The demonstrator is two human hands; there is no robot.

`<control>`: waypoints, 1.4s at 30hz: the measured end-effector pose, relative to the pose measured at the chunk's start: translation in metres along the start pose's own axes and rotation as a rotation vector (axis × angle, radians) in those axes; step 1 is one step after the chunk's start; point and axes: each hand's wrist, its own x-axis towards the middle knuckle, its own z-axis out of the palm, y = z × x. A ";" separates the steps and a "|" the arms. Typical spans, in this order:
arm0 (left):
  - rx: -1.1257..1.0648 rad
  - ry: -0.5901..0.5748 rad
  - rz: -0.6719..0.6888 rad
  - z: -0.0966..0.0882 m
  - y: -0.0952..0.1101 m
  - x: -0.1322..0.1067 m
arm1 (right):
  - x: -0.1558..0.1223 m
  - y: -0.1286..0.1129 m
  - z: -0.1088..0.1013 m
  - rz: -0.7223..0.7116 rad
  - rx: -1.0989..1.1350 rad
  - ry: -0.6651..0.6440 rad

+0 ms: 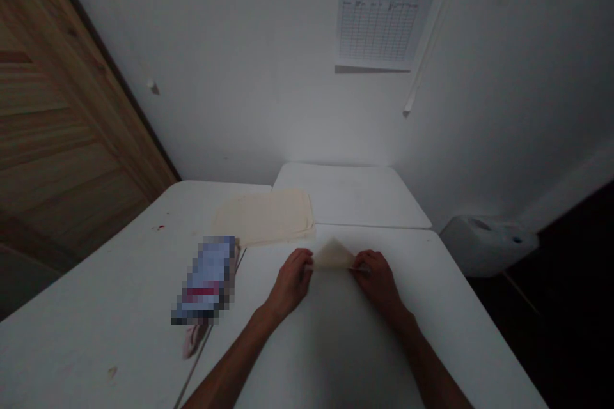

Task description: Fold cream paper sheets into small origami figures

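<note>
Fingers curled closed, a person's left hand (295, 273) and right hand (380, 280) grip opposite corners of a pale triangular paper (332, 255) at the white table (345, 345), seemingly folded already, while sheets (268, 216) far left lie flat, unfolded.

Paper (332, 255) on R bench (451, 326), btwn L hand (293, 273) & R hand (375, 275). Sheet stack (268, 216) far L of it, partly on L bench (96, 307). Blurred item (206, 275) L of L hand, w/ cloth (194, 337) at near end. Far bench (350, 192) behind R bench, by wall (230, 45); chart (384, 29) on wall. Container (484, 246) R of benches; door (71, 102) far L.
</note>
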 end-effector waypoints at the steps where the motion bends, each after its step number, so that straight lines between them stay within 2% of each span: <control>1: 0.012 0.002 -0.020 0.000 -0.001 -0.001 | 0.000 0.000 0.000 0.012 -0.016 0.017; 3: 0.044 0.002 -0.037 0.001 -0.002 -0.002 | -0.001 0.000 -0.001 0.039 -0.054 0.058; 5: 0.083 -0.012 0.016 0.002 -0.003 -0.003 | -0.001 0.000 -0.001 0.034 -0.086 0.074; 9: 0.201 -0.097 0.173 0.002 0.000 -0.004 | -0.001 0.001 -0.004 -0.059 -0.103 0.016; 12: 0.304 -0.170 0.222 0.000 0.004 -0.004 | -0.002 0.003 -0.008 -0.095 -0.088 -0.028; 18: 0.421 -0.249 0.237 -0.003 0.011 -0.004 | -0.003 -0.002 -0.015 -0.151 -0.100 -0.087; 27: 0.486 -0.325 0.239 -0.008 0.020 -0.007 | -0.003 -0.027 0.000 -0.197 -0.269 -0.139; 37: 0.364 -0.222 0.182 -0.014 0.013 -0.017 | -0.003 -0.030 0.001 -0.233 -0.353 -0.215; 42: 0.318 -0.237 0.156 -0.014 0.012 -0.017 | -0.008 -0.034 0.009 -0.260 -0.335 -0.212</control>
